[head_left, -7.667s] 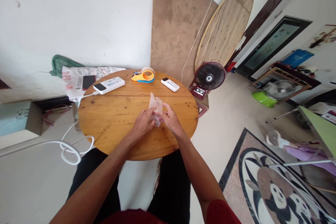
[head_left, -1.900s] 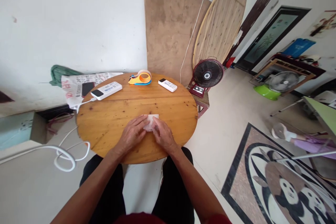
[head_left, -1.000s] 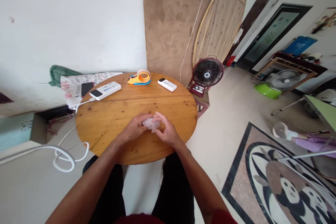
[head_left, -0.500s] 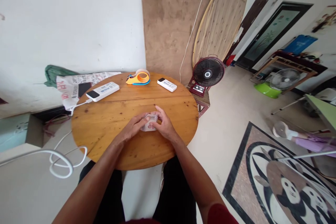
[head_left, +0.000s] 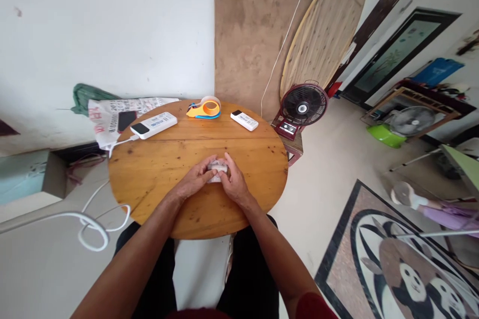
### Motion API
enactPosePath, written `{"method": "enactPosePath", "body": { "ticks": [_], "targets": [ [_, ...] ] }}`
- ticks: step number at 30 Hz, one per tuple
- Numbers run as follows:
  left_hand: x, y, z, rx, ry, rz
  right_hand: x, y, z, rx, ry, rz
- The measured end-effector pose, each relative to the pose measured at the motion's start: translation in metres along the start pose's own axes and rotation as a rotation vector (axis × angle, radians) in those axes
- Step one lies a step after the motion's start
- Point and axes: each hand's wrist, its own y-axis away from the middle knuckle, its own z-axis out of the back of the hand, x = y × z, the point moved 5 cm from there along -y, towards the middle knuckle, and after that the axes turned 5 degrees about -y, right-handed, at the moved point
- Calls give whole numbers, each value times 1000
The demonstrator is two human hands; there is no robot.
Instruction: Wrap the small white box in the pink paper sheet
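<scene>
Between my two hands is a small, clear-looking packet or box (head_left: 217, 165), whitish and partly covered by fingers; its exact kind cannot be made out. My left hand (head_left: 197, 177) grips its left side, with the thumb laid on the near face. On the right side my right hand (head_left: 234, 179) holds it too, thumb on top and index finger stretched along the far edge. Both hands are low over the middle of the round wooden table (head_left: 149, 174).
An orange and blue tape dispenser (head_left: 204, 108) stands at the table's back. White power banks lie left (head_left: 154, 125), with a cable plugged in, and right (head_left: 244, 120). A phone (head_left: 127, 121) rests on a printed bag. A fan (head_left: 302, 108) stands on a stool to the right.
The view has turned slightly left, so everything sits a little further right. My thumbs have come closer together over the small packet, and my right fingers close in more around it.
</scene>
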Motion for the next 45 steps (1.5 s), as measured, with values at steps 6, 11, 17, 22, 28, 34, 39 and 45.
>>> {"method": "enactPosePath", "body": {
  "ticks": [6,11,17,22,28,34,39,45],
  "targets": [
    [0,0,-2,34,19,-47,-1,3,1,-27,45,39],
    [-8,4,-2,33,-51,-82,5,5,3,-41,80,98],
    [-10,3,-1,17,-83,-97,13,8,2,-34,182,169],
    [-4,0,-2,-27,-88,-106,14,8,1,-55,212,180],
    [-6,-2,0,-120,-204,-159,13,8,1,-74,195,158],
    [-2,-7,-1,-162,-231,-172,19,5,0,-48,200,217],
    [-7,-10,-4,-239,-394,-249,17,5,-2,-41,293,193],
    [-6,-11,-1,-288,-474,-224,13,6,-8,16,396,150]
  ]
}}
